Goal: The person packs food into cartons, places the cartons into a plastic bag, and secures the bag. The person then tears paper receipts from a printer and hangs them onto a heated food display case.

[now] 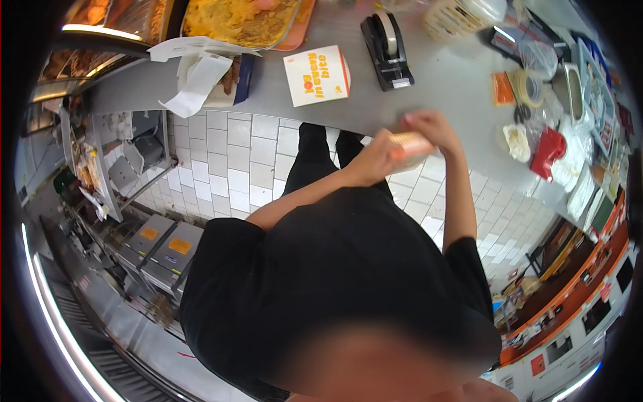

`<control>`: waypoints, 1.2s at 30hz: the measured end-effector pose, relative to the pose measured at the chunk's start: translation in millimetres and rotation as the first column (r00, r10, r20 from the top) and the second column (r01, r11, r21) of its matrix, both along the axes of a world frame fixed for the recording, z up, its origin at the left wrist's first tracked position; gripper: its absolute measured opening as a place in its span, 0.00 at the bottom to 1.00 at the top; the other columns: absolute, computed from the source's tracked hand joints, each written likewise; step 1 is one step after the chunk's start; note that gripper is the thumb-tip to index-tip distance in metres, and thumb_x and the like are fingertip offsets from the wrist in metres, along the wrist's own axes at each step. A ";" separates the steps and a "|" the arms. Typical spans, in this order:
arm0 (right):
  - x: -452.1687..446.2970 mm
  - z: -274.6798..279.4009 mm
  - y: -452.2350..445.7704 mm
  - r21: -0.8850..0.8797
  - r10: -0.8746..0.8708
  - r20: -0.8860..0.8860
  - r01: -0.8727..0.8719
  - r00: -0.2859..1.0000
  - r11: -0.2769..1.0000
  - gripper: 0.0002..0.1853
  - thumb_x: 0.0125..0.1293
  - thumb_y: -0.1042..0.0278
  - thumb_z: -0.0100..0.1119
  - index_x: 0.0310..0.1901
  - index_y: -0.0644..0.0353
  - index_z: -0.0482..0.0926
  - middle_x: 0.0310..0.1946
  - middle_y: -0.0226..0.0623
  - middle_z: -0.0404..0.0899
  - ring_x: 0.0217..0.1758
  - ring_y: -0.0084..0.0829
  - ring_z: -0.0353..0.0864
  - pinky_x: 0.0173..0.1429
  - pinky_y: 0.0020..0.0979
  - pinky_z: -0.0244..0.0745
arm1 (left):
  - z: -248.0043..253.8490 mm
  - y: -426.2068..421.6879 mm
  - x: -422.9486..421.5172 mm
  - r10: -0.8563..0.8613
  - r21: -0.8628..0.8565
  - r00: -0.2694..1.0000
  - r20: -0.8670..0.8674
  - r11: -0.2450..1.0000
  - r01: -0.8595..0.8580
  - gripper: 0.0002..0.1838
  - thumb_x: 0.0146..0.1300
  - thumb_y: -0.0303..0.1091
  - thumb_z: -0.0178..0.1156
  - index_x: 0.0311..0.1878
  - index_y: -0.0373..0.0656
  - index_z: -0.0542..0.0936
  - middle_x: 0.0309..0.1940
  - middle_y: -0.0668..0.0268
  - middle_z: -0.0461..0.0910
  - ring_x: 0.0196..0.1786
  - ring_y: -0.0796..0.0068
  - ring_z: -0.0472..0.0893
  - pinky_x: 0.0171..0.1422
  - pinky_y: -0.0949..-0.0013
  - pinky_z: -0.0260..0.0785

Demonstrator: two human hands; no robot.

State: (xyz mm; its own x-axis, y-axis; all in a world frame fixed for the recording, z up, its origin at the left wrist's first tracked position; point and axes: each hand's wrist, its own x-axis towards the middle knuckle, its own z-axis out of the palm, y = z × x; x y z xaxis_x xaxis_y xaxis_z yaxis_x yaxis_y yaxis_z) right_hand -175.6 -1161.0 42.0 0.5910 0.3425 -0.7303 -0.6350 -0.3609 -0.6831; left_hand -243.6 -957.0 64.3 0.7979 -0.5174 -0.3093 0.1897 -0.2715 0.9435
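Note:
My left hand (373,161) is closed around a small orange-and-white printed package (410,145), held in front of my body at the counter's near edge. Motion blur hides its exact kind. Just beyond it, my right hand (434,130) is curled with its fingertips near a small pinkish-red spot; what it pinches is too blurred to name. On the steel counter (442,84) ahead lies a white box with orange "joy in every bite" lettering (317,75). A black tape dispenser (387,53) stands to the right of that box.
At the back left are a tray of yellow food (238,21) and an open box with a paper flap (194,84). Along the right side lie a tape roll (528,88), a red dispenser (548,154), plastic bags and a metal pan (573,92). White tiles (234,157) cover the floor.

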 end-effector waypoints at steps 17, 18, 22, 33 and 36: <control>-48.8 18.9 -57.3 -0.394 -0.480 0.519 0.696 0.707 0.600 0.29 0.62 0.56 0.61 0.57 0.68 0.66 0.54 0.45 0.69 0.53 0.32 0.72 0.54 0.31 0.70 | 69.8 20.7 138.7 -0.100 0.253 0.652 0.751 0.957 -0.144 0.32 0.52 0.37 0.63 0.63 0.52 0.66 0.60 0.61 0.68 0.65 0.55 0.62 0.69 0.52 0.49; -57.6 32.4 -51.7 -0.524 -0.367 0.601 0.697 0.710 0.490 0.29 0.62 0.56 0.61 0.57 0.68 0.66 0.53 0.45 0.70 0.52 0.32 0.73 0.54 0.31 0.70 | 54.7 53.3 160.7 -0.107 0.293 0.641 0.760 0.937 -0.191 0.33 0.49 0.36 0.63 0.62 0.55 0.68 0.60 0.64 0.68 0.65 0.55 0.62 0.69 0.51 0.48; -76.3 20.9 12.4 -0.089 -0.608 0.546 0.762 0.576 0.642 0.24 0.64 0.58 0.59 0.55 0.65 0.69 0.51 0.44 0.71 0.50 0.30 0.73 0.52 0.30 0.70 | -1.5 133.9 185.1 -0.301 0.533 0.920 0.251 0.836 0.128 0.39 0.53 0.42 0.63 0.69 0.55 0.59 0.57 0.50 0.69 0.60 0.50 0.68 0.65 0.59 0.60; -33.2 -8.6 102.8 0.204 -0.480 0.454 0.437 0.751 0.876 0.12 0.59 0.72 0.61 0.43 0.66 0.77 0.43 0.41 0.81 0.48 0.28 0.79 0.54 0.25 0.70 | -23.7 66.9 50.4 0.292 0.062 0.918 -0.267 0.956 -0.286 0.22 0.65 0.40 0.55 0.59 0.44 0.64 0.44 0.57 0.75 0.47 0.70 0.76 0.51 0.69 0.68; -17.8 39.4 85.5 -0.160 -0.026 0.926 0.454 0.377 0.876 0.07 0.56 0.71 0.64 0.34 0.64 0.80 0.37 0.38 0.83 0.39 0.27 0.81 0.46 0.28 0.72 | -17.1 51.9 38.3 0.338 -0.110 0.866 -0.368 0.909 -0.402 0.16 0.67 0.39 0.53 0.54 0.45 0.65 0.40 0.63 0.75 0.44 0.75 0.75 0.49 0.72 0.68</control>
State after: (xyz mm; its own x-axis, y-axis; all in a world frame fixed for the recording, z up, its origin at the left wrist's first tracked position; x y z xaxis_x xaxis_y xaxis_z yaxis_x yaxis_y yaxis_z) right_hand -193.4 -1075.4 81.4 0.9679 -0.0668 0.2423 0.1478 -0.6284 -0.7637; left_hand -205.4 -905.1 47.3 0.8073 -0.2754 -0.5220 0.5535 0.0467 0.8315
